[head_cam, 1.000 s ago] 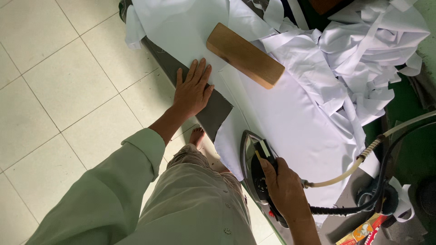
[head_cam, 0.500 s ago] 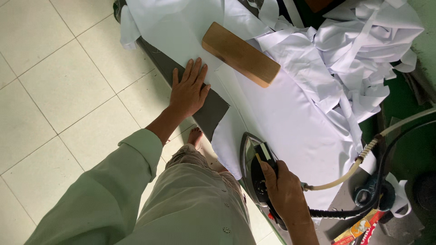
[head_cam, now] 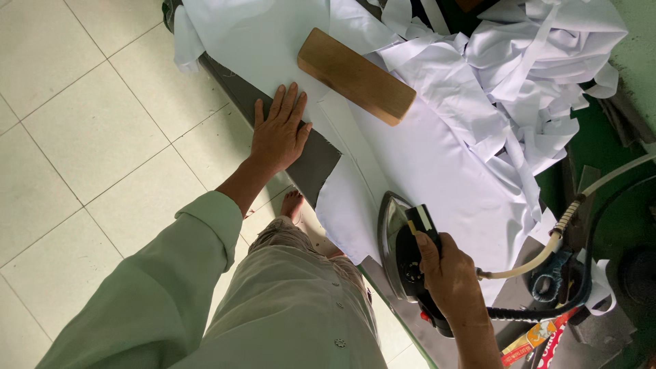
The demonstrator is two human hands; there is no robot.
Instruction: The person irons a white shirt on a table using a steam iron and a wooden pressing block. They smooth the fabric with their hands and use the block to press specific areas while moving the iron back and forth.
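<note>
Iron (head_cam: 403,249) held by right hand (head_cam: 451,277); left hand (head_cam: 279,131) flattens white cloth (head_cam: 424,157).

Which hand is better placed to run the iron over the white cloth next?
Right, probably. The right hand already grips the iron on the white cloth; the left hand lies flat, pinning the cloth's edge.

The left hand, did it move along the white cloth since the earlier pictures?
No. The left hand stays flat, equally near the wooden block.
</note>
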